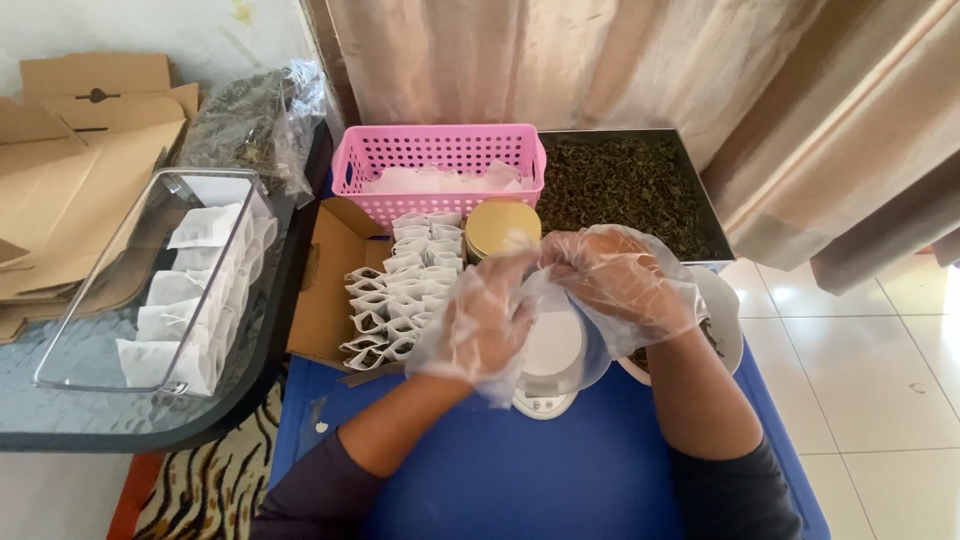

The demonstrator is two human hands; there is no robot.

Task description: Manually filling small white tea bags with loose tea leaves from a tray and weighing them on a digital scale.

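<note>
Both my hands wear thin clear plastic gloves and meet above a small white scale (548, 370) on a blue table (560, 470). My left hand (482, 322) and my right hand (622, 280) pinch a small white pouch (535, 268) between their fingertips; the gloves blur it. Left of my hands, a brown cardboard box (330, 290) holds several rows of small white filled pouches (400, 295). A round gold tin lid (502, 226) sits just behind my hands. A white bowl (728, 320) lies partly hidden under my right wrist.
A pink plastic basket (440, 150) with white pouches stands at the back, next to a dark tray of dried green leaves (625, 185). On a glass table to the left are a clear bin (160, 290) of pouches, flat cardboard (70, 160) and a bag of leaves (255, 120). Curtains hang behind.
</note>
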